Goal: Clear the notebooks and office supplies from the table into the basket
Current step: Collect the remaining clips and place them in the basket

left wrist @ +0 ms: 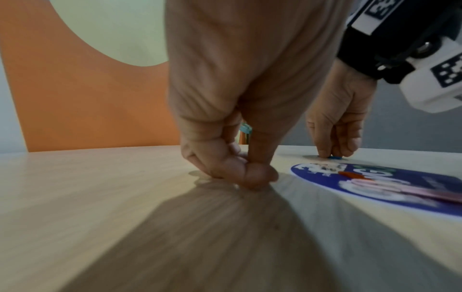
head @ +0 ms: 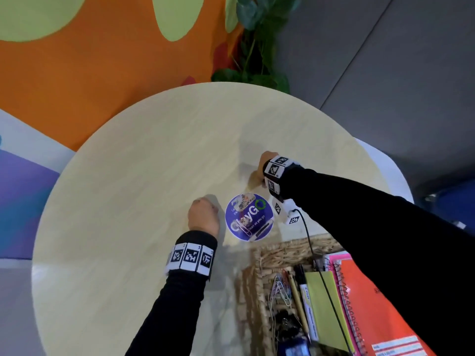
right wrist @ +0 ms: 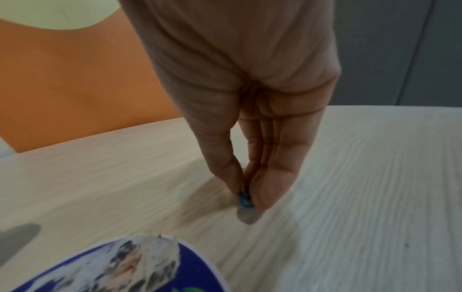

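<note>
Blue paper clip pinched at bench surface by right hand, beyond round purple sticker. Left hand fingertips bunched against bench, contents unclear. Wicker basket near edge: notebooks, pens, clips.

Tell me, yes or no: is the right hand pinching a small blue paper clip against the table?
Yes: the right hand pinches the small blue paper clip between thumb and fingertips, down at the pale wooden table.
</note>
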